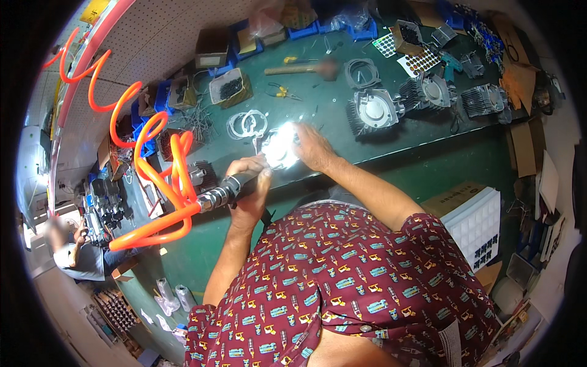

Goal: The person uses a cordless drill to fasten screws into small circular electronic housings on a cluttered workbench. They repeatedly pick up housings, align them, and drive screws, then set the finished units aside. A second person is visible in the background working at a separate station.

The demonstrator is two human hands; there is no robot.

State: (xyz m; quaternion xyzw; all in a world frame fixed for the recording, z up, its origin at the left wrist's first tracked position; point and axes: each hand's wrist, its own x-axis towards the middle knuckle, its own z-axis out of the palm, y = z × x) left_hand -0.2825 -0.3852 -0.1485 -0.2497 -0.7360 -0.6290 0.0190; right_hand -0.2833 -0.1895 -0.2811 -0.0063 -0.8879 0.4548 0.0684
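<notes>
My left hand (249,186) is wrapped round a black air blow gun (244,182). A metal coupling (215,196) joins its rear to an orange coiled air hose (159,174), and its thin front end points at a metal part. Glare washes out that metal part (280,145), so its exact kind cannot be told. My right hand (313,148) grips the part's right side, fingers curled over it near the bench's front edge. Thin metal rings (252,123) lie just beyond it. To the right, finned engine cylinders (373,113) stand on the green bench (318,101).
Pliers (284,92), a hammer (299,70) and coiled rings (362,73) lie farther back. Parts boxes (230,87) line the back and left. Sticker sheets (419,62) lie at the back right. Another person (79,254) sits at far left; a white tray (474,226) is at right.
</notes>
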